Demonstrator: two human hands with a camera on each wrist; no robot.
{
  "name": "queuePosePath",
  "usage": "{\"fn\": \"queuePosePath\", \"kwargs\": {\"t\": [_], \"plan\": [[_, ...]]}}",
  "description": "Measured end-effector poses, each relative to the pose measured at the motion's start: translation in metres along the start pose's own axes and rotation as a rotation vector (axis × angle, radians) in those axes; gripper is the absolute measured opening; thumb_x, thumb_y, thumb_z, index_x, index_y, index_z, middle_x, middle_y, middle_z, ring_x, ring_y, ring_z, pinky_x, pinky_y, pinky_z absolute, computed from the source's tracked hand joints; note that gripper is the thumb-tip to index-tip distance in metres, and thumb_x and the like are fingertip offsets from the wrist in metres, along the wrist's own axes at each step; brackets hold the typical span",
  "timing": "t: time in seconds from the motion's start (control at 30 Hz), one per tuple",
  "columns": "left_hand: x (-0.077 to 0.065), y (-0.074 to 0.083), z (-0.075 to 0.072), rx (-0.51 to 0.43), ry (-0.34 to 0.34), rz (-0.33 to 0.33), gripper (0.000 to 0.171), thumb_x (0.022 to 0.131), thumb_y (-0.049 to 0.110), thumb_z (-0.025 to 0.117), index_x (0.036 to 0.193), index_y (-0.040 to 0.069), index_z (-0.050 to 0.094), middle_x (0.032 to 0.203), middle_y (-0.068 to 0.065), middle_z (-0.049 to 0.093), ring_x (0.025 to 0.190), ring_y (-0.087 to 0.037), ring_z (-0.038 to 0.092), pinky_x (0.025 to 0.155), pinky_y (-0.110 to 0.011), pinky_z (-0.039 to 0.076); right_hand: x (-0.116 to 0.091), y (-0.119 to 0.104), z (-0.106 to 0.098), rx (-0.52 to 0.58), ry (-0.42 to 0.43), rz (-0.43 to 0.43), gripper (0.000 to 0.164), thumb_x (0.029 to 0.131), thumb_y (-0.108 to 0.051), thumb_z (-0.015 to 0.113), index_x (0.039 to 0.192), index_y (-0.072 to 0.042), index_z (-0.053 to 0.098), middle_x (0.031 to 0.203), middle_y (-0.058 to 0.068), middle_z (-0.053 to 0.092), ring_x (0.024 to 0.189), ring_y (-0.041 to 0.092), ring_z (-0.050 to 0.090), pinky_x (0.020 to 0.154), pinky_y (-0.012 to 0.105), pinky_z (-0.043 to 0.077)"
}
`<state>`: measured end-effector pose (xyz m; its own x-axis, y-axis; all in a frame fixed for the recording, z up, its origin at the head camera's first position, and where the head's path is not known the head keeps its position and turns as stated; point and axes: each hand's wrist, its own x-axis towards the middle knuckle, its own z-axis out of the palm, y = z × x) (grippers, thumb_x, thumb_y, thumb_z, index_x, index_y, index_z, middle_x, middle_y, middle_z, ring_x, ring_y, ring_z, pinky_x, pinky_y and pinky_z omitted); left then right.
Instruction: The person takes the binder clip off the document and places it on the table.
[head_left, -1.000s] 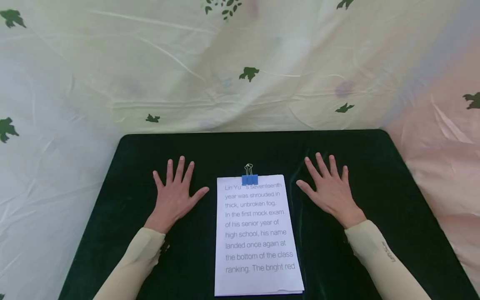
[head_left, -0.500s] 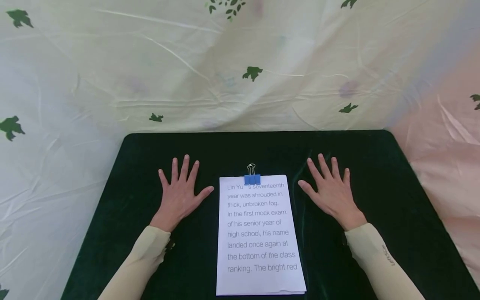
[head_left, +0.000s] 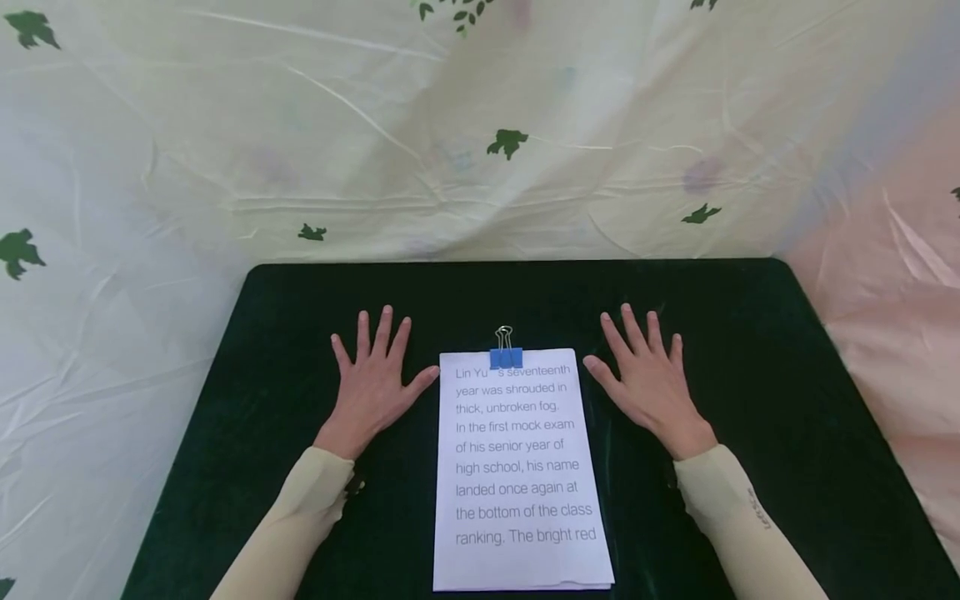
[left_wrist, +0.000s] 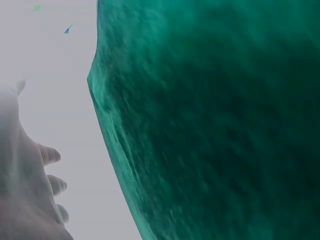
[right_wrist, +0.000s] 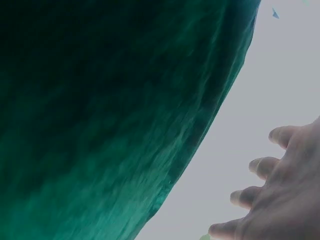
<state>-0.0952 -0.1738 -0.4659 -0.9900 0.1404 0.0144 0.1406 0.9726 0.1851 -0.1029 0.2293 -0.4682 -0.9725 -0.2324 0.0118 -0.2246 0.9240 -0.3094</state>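
Observation:
A stack of printed white paper (head_left: pixel 517 475) lies on the dark green cloth-covered table (head_left: pixel 780 375), with a blue binder clip (head_left: pixel 506 358) at its top edge. To its left, my left hand (head_left: pixel 371 392) is palm down with fingers spread, its thumb tip right at the paper's upper left edge; whether it touches I cannot tell. My right hand (head_left: pixel 651 392) is likewise spread palm down, its thumb just off the upper right corner. Neither hand holds anything. In the wrist views, parts of the left hand (left_wrist: pixel 30 185) and right hand (right_wrist: pixel 285 195) show beside the green cloth.
A pale curtain (head_left: pixel 375 125) printed with green leaf-like shapes hangs behind the table's far edge and along both sides. Cream sleeves (head_left: pixel 292 517) cover both forearms.
Both hands have moved inward toward the paper, the left one to the right and the right one to the left. The head view has shifted slightly. Paper and clip stay in place.

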Motion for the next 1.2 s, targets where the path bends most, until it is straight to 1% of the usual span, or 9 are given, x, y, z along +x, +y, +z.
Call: {"fn": "queuePosePath", "kwargs": {"t": [0.2,0.37,0.43,0.53,0.63,0.73,0.97,1.1,1.2], "plan": [[0.005,0.011,0.002,-0.081,-0.033,0.012,0.096,0.095,0.073,0.051,0.164,0.012,0.027,0.173,-0.013,0.013,0.157,-0.043,0.000,0.115,-0.075,-0.004,0.007,-0.013,0.005,0.048,-0.044,-0.005,0.083,0.103,-0.069,0.036,0.167,-0.020,0.016,0.173,0.010,0.008,0.157,0.044,0.002,0.117,0.073,0.005],[0.009,0.019,0.003,-0.154,-0.067,0.020,0.091,0.097,0.071,0.049,0.164,0.012,0.029,0.172,-0.013,0.016,0.157,-0.043,0.005,0.117,-0.073,0.000,0.013,-0.022,0.008,0.110,-0.085,-0.015,0.081,0.105,-0.067,0.034,0.166,-0.015,0.020,0.172,0.011,0.015,0.158,0.041,0.006,0.119,0.070,0.007],[0.011,0.021,0.003,-0.164,-0.085,0.023,0.089,0.098,0.071,0.047,0.164,0.013,0.030,0.172,-0.013,0.018,0.157,-0.042,0.007,0.119,-0.071,0.004,0.015,-0.026,0.008,0.128,-0.104,-0.021,0.079,0.106,-0.065,0.034,0.165,-0.014,0.023,0.171,0.012,0.018,0.158,0.040,0.008,0.119,0.069,0.009],[0.014,0.026,0.003,-0.177,-0.116,0.036,0.086,0.099,0.068,0.050,0.162,0.012,0.033,0.170,-0.013,0.023,0.157,-0.039,0.013,0.121,-0.065,0.012,0.018,-0.031,0.010,0.142,-0.132,-0.026,0.077,0.107,-0.063,0.035,0.164,-0.012,0.029,0.170,0.014,0.024,0.157,0.040,0.013,0.120,0.067,0.013],[0.017,0.031,0.003,-0.214,-0.155,0.039,0.082,0.099,0.062,0.056,0.161,0.012,0.037,0.167,-0.013,0.032,0.155,-0.036,0.024,0.121,-0.060,0.023,0.021,-0.034,0.012,0.158,-0.142,-0.045,0.074,0.108,-0.058,0.038,0.161,-0.008,0.035,0.166,0.016,0.032,0.155,0.041,0.020,0.119,0.065,0.020],[0.020,0.038,0.003,-0.247,-0.183,0.035,0.078,0.099,0.058,0.060,0.159,0.012,0.040,0.162,-0.014,0.041,0.148,-0.036,0.038,0.117,-0.056,0.033,0.023,-0.036,0.013,0.180,-0.152,-0.062,0.070,0.108,-0.055,0.042,0.158,-0.006,0.041,0.162,0.017,0.039,0.153,0.039,0.028,0.118,0.062,0.027],[0.030,0.041,0.004,-0.248,-0.206,0.015,0.071,0.099,0.053,0.064,0.152,0.008,0.050,0.147,-0.017,0.054,0.127,-0.034,0.054,0.106,-0.050,0.047,0.028,-0.041,0.014,0.191,-0.164,-0.076,0.059,0.107,-0.043,0.055,0.152,-0.004,0.050,0.152,0.019,0.052,0.139,0.038,0.048,0.112,0.060,0.038],[0.034,0.039,0.006,-0.254,-0.230,0.004,0.062,0.099,0.046,0.068,0.145,0.006,0.059,0.137,-0.017,0.059,0.115,-0.031,0.056,0.100,-0.047,0.050,0.034,-0.041,0.013,0.177,-0.156,-0.079,0.054,0.104,-0.035,0.061,0.146,-0.001,0.056,0.142,0.021,0.058,0.123,0.038,0.057,0.105,0.058,0.046],[0.037,0.037,0.006,-0.267,-0.249,-0.002,0.052,0.099,0.040,0.070,0.137,0.007,0.065,0.132,-0.015,0.060,0.112,-0.029,0.056,0.099,-0.046,0.049,0.039,-0.038,0.012,0.196,-0.165,-0.080,0.048,0.103,-0.031,0.065,0.138,0.001,0.063,0.133,0.021,0.061,0.111,0.035,0.059,0.098,0.054,0.050]]}}
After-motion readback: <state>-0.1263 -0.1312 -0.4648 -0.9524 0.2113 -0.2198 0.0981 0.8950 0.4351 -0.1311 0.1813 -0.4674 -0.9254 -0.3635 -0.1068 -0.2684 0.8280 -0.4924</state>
